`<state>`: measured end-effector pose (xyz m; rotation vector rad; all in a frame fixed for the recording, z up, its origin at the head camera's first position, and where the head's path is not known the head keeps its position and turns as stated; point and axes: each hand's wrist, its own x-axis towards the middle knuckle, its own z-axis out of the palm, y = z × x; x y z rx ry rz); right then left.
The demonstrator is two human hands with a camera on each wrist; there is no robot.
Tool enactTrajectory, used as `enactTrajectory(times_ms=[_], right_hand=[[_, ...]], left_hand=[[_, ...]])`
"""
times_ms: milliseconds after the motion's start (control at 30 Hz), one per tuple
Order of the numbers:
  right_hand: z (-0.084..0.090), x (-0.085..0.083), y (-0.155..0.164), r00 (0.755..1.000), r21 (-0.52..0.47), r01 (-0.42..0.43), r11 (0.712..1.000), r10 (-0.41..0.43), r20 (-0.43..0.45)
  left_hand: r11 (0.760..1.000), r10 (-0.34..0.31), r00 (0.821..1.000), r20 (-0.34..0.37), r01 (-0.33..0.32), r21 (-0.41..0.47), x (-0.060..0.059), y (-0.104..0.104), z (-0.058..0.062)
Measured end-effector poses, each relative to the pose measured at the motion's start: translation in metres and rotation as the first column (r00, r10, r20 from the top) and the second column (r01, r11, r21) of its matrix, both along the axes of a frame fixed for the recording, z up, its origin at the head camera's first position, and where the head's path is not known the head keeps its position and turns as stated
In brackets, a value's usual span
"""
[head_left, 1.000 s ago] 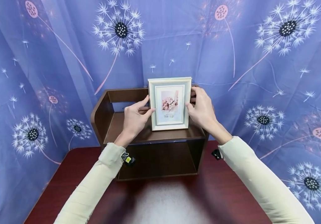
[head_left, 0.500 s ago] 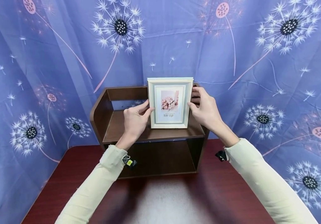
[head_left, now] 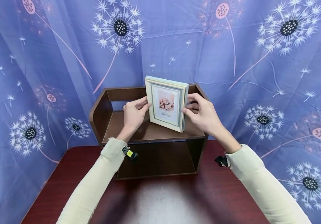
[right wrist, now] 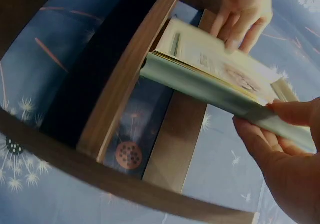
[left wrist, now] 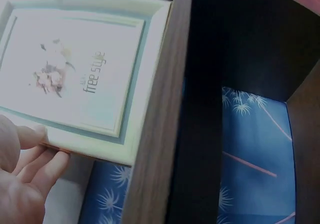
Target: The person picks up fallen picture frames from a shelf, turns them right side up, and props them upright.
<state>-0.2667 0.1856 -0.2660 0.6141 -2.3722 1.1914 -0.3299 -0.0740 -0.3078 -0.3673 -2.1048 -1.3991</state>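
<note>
White picture frame (head_left: 166,103) stands on the upper board of the brown shelf unit (head_left: 101,115), turned at an angle; left hand (head_left: 133,113) pinches its left edge, right hand (head_left: 203,113) grips its right edge; shelf unit rests on the table (head_left: 163,202)

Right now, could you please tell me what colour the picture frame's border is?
The picture frame is cream-white with a pale blue-green inner band, clearest in the head view.

A white picture frame (left wrist: 75,79), printed "free style", is gripped at its lower left edge by the left hand (left wrist: 20,184), its right edge lying against a dark brown shelf board (left wrist: 160,124), beyond which blue dandelion-patterned fabric (left wrist: 255,149) is seen.
</note>
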Motion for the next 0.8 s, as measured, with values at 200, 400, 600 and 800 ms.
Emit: enactTrajectory(times_ms=[200,400,600,800], right_hand=[[-0.004,0.003,-0.010,0.995,-0.039,-0.097,0.994,0.098,0.001],[-0.006,0.006,-0.018,0.993,-0.081,-0.113,0.990,0.116,0.031],[-0.008,0.009,-0.027,0.993,-0.097,-0.103,0.990,0.108,0.042],[-0.011,0.011,-0.037,0.995,-0.105,-0.095,0.990,0.096,-0.001]], left_hand=[[1.000,-0.031,0.997,0.069,0.030,0.002,-0.016,0.003,0.000],[0.998,-0.070,0.994,0.090,0.069,0.010,-0.025,0.007,0.002],[0.991,-0.131,0.984,0.123,0.130,0.020,-0.031,0.011,0.002],[0.980,-0.199,0.971,0.130,0.193,0.057,-0.036,0.017,0.001]])
